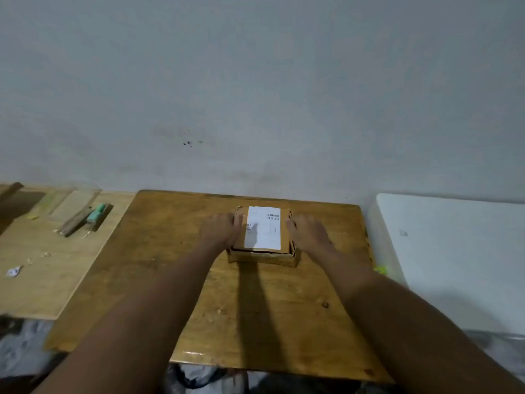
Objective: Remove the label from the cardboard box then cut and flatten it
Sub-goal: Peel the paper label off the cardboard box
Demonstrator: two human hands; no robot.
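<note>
1. Cardboard, brown and flat-lidded: from the head view the cardboard box (262, 253) sits near the far edge of the wooden table (255, 308), with a white label (262, 228) covering most of its top.
2. The left hand (223, 230) lies against the box's left side and the right hand (308, 233) against its right side. The fingers look fairly straight, steadying rather than clenching, though blur hides whether they curl under an edge.
3. Judging by its small, shallow shape, the box should be light and stiff along its walls, yet easy to dent on the lid.
4. The label looks like thin paper, likely to tear; a corner seems the best place to start peeling.
5. Holding the two long sides, as here, should stop sliding on the glossy wood.
6. A green-handled tool (95, 214) lies on the board (42, 280) to the left, well apart.
</note>
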